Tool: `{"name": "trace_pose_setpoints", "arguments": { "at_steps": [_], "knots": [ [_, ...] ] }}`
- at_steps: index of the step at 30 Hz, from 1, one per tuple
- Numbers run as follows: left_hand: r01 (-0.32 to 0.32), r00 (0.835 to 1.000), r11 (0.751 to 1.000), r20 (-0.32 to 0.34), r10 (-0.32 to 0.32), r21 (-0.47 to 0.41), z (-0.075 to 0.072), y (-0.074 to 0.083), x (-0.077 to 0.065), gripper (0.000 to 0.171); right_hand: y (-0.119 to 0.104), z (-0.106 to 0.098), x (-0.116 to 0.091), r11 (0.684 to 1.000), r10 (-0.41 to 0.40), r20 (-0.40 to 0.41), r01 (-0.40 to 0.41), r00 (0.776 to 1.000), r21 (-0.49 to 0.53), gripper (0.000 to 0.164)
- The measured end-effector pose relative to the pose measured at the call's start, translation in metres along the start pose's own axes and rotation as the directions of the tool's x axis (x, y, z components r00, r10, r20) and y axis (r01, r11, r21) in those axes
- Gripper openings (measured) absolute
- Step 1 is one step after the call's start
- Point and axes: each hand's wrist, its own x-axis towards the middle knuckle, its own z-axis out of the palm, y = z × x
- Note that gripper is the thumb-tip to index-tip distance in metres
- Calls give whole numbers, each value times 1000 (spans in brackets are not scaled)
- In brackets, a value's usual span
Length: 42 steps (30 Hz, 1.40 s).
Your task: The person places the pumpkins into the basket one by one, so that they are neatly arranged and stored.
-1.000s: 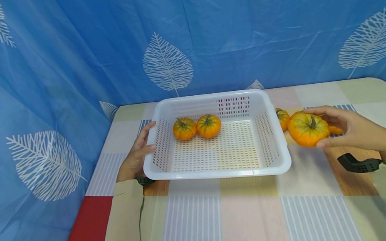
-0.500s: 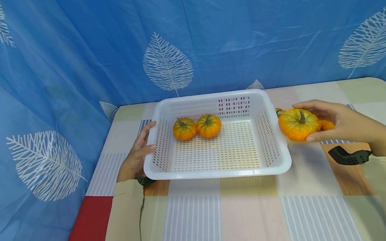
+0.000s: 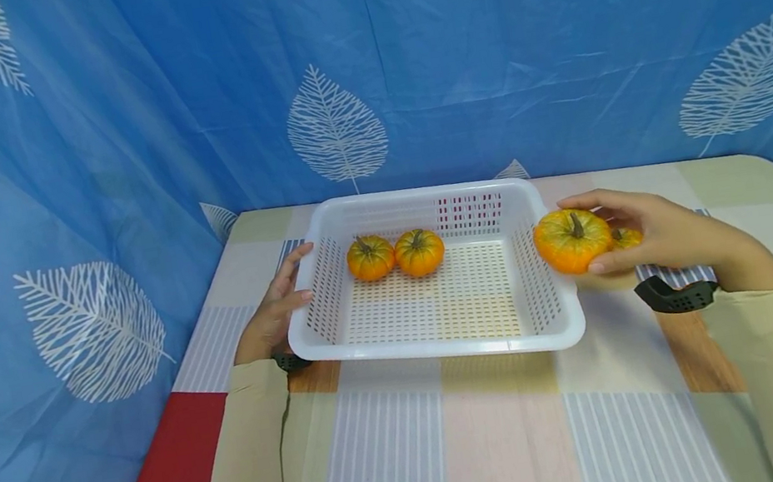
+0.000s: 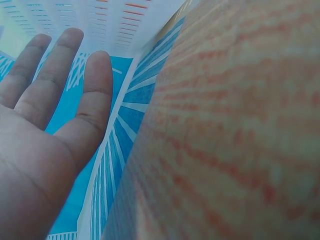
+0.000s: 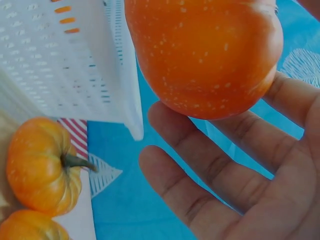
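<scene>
In the head view, my right hand (image 3: 658, 232) grips a small orange pumpkin (image 3: 571, 244) by its side, raised over the right rim of a white plastic basket (image 3: 442, 351). Seen from the right wrist, that pumpkin (image 5: 205, 55) hangs close beside the basket's wall, and several fingers reach under it. At the basket's left end, my left hand (image 3: 274, 308) rests against the rim with fingers fairly straight; the left wrist view shows its fingers (image 4: 97, 95) extended by the slotted wall. Two more pumpkins, one left (image 3: 370, 259) and one right (image 3: 420, 252), sit side by side inside.
Another pumpkin (image 3: 625, 239) lies on the table, partly hidden behind the right hand. The right wrist view shows two on the table, one (image 5: 42, 167) with a green stem. A patchwork tablecloth (image 3: 502, 442) covers the table, and a blue leaf-patterned curtain (image 3: 418, 59) hangs behind.
My right hand has carried the pumpkin leftward and slightly away from me, from beside the basket to over its right rim. The left hand and the basket have stayed put.
</scene>
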Motion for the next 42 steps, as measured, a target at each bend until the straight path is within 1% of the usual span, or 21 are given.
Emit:
{"name": "trace_pose_setpoints", "arguments": {
  "at_steps": [5, 8, 11, 19, 25, 34, 42],
  "knots": [
    [-14, 1000, 1000, 7, 14, 2, 0, 1, 0, 74, -8, -4, 12, 998, 61, 58, -62, 996, 12, 75],
    [-12, 1000, 1000, 5, 12, 5, 0, 1, 0, 74, -12, -6, 21, 995, 100, 95, -101, 990, 4, 76],
    [-8, 1000, 1000, 2, 8, 8, 0, 1, 1, 74, -16, -7, 30, 993, 121, 128, -122, 984, -3, 78],
    [-4, 1000, 1000, -4, 4, -7, 0, -1, 0, 73, -25, -5, 48, 991, 132, 161, -135, 978, 12, 80],
    [3, 1000, 1000, -9, -3, -7, 1, 1, 1, 74, -27, -5, 58, 989, 136, 189, -143, 973, 26, 76],
    [5, 1000, 1000, -14, -5, 1, 0, -1, 2, 74, -26, 3, 77, 981, 172, 225, -188, 959, 50, 79],
    [5, 1000, 1000, -14, -6, -11, 0, -1, 1, 74, -22, 10, 92, 978, 158, 233, -185, 959, 98, 80]
  ]
}}
